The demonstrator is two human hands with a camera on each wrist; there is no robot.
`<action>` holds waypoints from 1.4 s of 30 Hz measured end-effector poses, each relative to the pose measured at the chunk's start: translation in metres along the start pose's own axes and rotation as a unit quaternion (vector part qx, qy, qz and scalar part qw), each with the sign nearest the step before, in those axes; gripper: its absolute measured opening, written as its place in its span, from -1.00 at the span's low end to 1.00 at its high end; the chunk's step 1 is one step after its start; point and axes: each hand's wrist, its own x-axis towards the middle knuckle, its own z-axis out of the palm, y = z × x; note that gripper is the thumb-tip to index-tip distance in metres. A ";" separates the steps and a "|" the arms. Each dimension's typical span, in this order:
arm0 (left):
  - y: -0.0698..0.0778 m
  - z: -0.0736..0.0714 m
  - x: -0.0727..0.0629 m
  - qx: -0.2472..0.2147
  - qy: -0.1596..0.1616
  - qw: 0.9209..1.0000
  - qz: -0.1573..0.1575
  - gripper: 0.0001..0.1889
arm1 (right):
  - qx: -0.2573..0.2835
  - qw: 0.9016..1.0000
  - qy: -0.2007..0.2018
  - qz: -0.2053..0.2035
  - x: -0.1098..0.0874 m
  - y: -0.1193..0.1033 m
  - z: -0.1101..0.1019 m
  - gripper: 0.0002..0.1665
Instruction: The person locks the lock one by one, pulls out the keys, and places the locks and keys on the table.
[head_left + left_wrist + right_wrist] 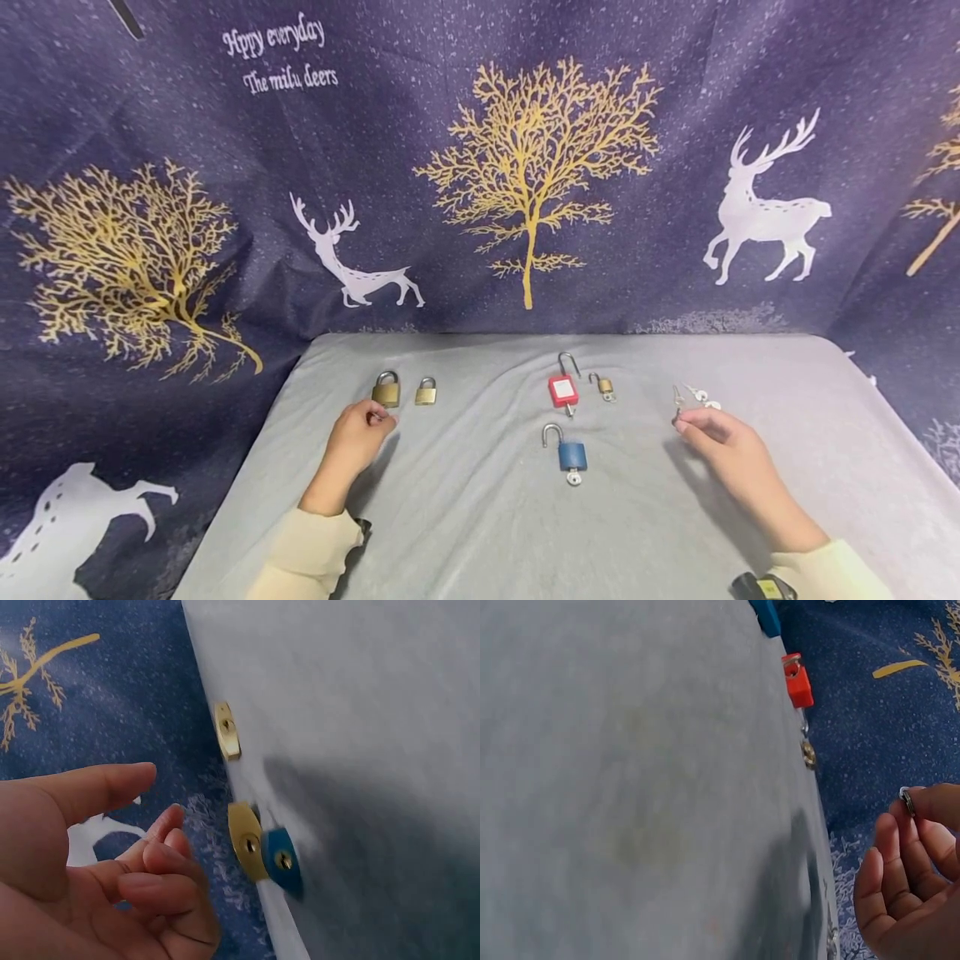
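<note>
My left hand (354, 440) is held above the grey cloth, just in front of a large brass padlock (386, 390); a smaller brass padlock (425, 392) stands to its right. In the left wrist view, thumb and loosely bent fingers hold nothing. A blue padlock (282, 862) shows there close by the large brass one; in the head view my hand seems to cover it. With thumb and fingertips, my right hand (731, 446) pinches a small metal key (907, 801), partly hidden. Several loose keys (697, 393) lie just beyond that hand.
Mid-table lie a red padlock (563, 391), a small brass padlock (605, 386) and another blue padlock (572, 456), all with shackles open and keys inserted. The grey cloth (480, 517) has wrinkles. A purple printed curtain (480, 167) hangs behind.
</note>
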 end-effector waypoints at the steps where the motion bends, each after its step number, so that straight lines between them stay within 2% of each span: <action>1: 0.002 0.001 0.000 -0.006 -0.001 1.000 0.000 -0.84 | -0.004 1.000 -0.001 -0.001 0.000 0.001 -0.001 -0.67; 9: 0.014 0.014 -0.001 -0.033 -0.025 0.999 -0.009 -0.82 | -0.033 0.999 -0.003 -0.001 -0.001 0.009 -0.009 -0.71; 19: 0.032 0.029 -0.005 -0.044 -0.055 0.997 0.012 -0.87 | -0.090 0.996 -0.007 -0.004 -0.001 0.021 -0.018 -0.76; 27: 0.048 0.043 -0.005 -0.045 -0.081 0.995 0.033 -0.93 | -0.125 0.991 -0.044 0.026 0.000 0.028 -0.030 -0.65; 32: 0.057 0.051 -0.003 -0.045 -0.091 0.994 0.046 -0.94 | -0.152 0.987 -0.049 0.033 0.000 0.031 -0.035 -0.65; 42: 0.082 0.069 -0.008 -0.041 -0.102 0.988 0.108 -0.91 | -0.202 0.978 -0.049 0.023 0.005 0.033 -0.041 -0.70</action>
